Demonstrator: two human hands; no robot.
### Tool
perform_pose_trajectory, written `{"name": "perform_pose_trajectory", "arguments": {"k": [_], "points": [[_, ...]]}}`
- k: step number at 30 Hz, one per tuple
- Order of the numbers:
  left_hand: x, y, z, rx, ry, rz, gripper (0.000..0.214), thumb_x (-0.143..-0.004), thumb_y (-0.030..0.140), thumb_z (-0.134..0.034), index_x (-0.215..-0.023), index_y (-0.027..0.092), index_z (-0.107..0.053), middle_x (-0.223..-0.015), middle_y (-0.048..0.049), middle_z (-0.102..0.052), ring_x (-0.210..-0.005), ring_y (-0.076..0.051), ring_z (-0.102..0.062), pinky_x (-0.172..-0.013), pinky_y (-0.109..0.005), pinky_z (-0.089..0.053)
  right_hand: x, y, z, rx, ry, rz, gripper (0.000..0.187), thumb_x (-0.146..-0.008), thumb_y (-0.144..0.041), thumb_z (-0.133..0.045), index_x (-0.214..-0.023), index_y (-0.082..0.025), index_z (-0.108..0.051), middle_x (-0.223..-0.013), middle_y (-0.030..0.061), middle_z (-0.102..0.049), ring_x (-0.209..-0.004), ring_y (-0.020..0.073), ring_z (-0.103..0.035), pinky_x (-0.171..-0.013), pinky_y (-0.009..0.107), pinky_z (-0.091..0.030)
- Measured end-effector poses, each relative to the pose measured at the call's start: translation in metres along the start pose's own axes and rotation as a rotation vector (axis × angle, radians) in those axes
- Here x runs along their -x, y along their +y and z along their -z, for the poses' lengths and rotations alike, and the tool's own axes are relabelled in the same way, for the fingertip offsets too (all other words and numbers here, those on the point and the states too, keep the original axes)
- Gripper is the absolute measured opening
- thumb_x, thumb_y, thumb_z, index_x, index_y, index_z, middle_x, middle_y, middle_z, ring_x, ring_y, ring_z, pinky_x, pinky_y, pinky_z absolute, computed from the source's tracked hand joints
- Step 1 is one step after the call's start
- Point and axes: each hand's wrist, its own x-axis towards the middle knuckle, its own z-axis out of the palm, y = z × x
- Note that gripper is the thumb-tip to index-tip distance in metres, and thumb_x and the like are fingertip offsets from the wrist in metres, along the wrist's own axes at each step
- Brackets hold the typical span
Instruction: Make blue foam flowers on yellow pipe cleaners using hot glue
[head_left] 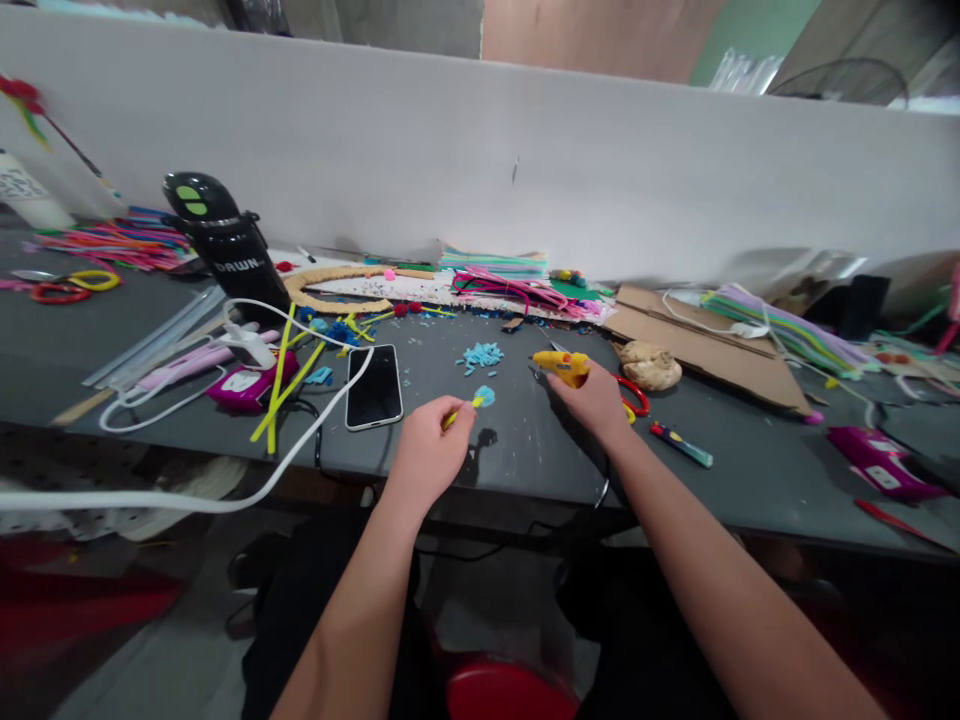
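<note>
My left hand pinches a thin yellow stem with a small light-blue flower-like piece at its tip, held over the table's near part. In my right hand is a yellow hot glue gun, its nozzle pointing left; the fingers wrap its grip. Beyond the blue piece lies a loose pile of short light-blue bits. Red-handled scissors lie partly hidden behind my right hand and wrist.
A phone and yellow strips lie left. White cable crosses the left front edge. A black bottle stands behind. Cardboard, a pale lump, a marker-like tube and a purple power strip are right.
</note>
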Motion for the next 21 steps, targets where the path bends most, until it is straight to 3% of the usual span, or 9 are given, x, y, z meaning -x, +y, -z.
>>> {"name": "perform_pose_trajectory", "arguments": {"k": [4,7,10,12,13,14,16,17,21], "points": [[0.001,-0.006,-0.003,-0.065,-0.054,0.009,0.029,-0.088,0.041,-0.052,-0.079,0.019,-0.069,-0.058,0.0016,-0.055,-0.055,-0.014,-0.046,-0.054,-0.025,-0.030,-0.015,0.012,-0.008,0.119,0.000,0.018,0.050,-0.075,-0.054,-0.065,-0.106,-0.014,-0.059,-0.091,0.0128,-0.069,-0.081,0.0286,-0.063,-0.072,0.038,-0.047],[0.001,-0.007,-0.002,-0.091,-0.059,0.003,0.029,-0.089,0.041,-0.051,-0.078,0.020,-0.068,-0.059,0.0008,-0.056,-0.055,-0.014,-0.046,-0.055,-0.025,-0.031,-0.017,0.019,-0.007,0.045,0.033,0.099,0.065,-0.070,-0.059,-0.070,-0.115,-0.014,-0.055,-0.096,0.0112,-0.067,-0.079,0.0255,-0.062,-0.071,0.038,-0.048],[0.002,-0.006,-0.001,-0.104,-0.058,0.004,0.030,-0.089,0.042,-0.050,-0.079,0.020,-0.067,-0.060,-0.0002,-0.057,-0.056,-0.015,-0.046,-0.055,-0.025,-0.030,-0.015,0.011,0.003,-0.072,0.262,0.278,0.067,-0.073,-0.054,-0.072,-0.122,-0.013,-0.053,-0.106,0.0131,-0.063,-0.088,0.0250,-0.060,-0.075,0.038,-0.050],[0.001,-0.006,0.000,-0.100,-0.058,0.009,0.030,-0.090,0.042,-0.049,-0.079,0.020,-0.067,-0.062,-0.0008,-0.058,-0.057,-0.016,-0.048,-0.055,-0.025,-0.030,-0.012,-0.006,0.008,-0.081,0.381,0.419,0.049,-0.082,-0.044,-0.065,-0.119,-0.013,-0.055,-0.107,0.0130,-0.062,-0.092,0.0247,-0.059,-0.078,0.037,-0.049],[0.001,-0.006,0.000,-0.100,-0.055,0.011,0.030,-0.090,0.042,-0.048,-0.080,0.020,-0.067,-0.063,-0.0011,-0.059,-0.058,-0.016,-0.048,-0.055,-0.025,-0.031,-0.011,-0.017,0.009,-0.073,0.358,0.476,0.038,-0.086,-0.039,-0.061,-0.116,-0.015,-0.057,-0.105,0.0119,-0.063,-0.091,0.0234,-0.059,-0.080,0.036,-0.048],[0.001,-0.006,0.000,-0.104,-0.049,0.011,0.030,-0.091,0.042,-0.048,-0.080,0.021,-0.066,-0.064,-0.0012,-0.060,-0.059,-0.016,-0.049,-0.056,-0.025,-0.031,-0.009,-0.029,0.007,-0.064,0.255,0.522,0.027,-0.090,-0.034,-0.056,-0.110,-0.017,-0.059,-0.099,0.0094,-0.064,-0.086,0.0209,-0.059,-0.079,0.033,-0.048],[0.000,-0.006,0.002,-0.128,-0.028,0.010,0.029,-0.091,0.042,-0.048,-0.079,0.022,-0.065,-0.065,-0.0011,-0.060,-0.062,-0.017,-0.050,-0.058,-0.025,-0.031,-0.009,-0.052,-0.002,0.027,-0.149,0.552,0.019,-0.093,-0.026,-0.050,-0.106,-0.019,-0.062,-0.092,0.0051,-0.067,-0.079,0.0166,-0.060,-0.076,0.028,-0.047],[-0.001,-0.005,0.003,-0.143,-0.015,0.009,0.028,-0.091,0.042,-0.048,-0.079,0.022,-0.064,-0.065,-0.0011,-0.060,-0.063,-0.017,-0.050,-0.058,-0.025,-0.031,-0.011,-0.061,-0.010,0.110,-0.282,0.508,0.019,-0.092,-0.024,-0.051,-0.105,-0.019,-0.063,-0.092,0.0044,-0.068,-0.080,0.0160,-0.061,-0.076,0.026,-0.046],[-0.002,-0.004,0.008,-0.172,0.019,0.002,0.026,-0.091,0.040,-0.049,-0.078,0.022,-0.063,-0.066,-0.0013,-0.060,-0.064,-0.018,-0.051,-0.060,-0.025,-0.031,-0.023,-0.081,-0.048,0.224,-0.330,0.389,0.016,-0.089,-0.022,-0.054,-0.091,-0.016,-0.069,-0.094,0.0091,-0.069,-0.088,0.0201,-0.061,-0.080,0.029,-0.044]]}}
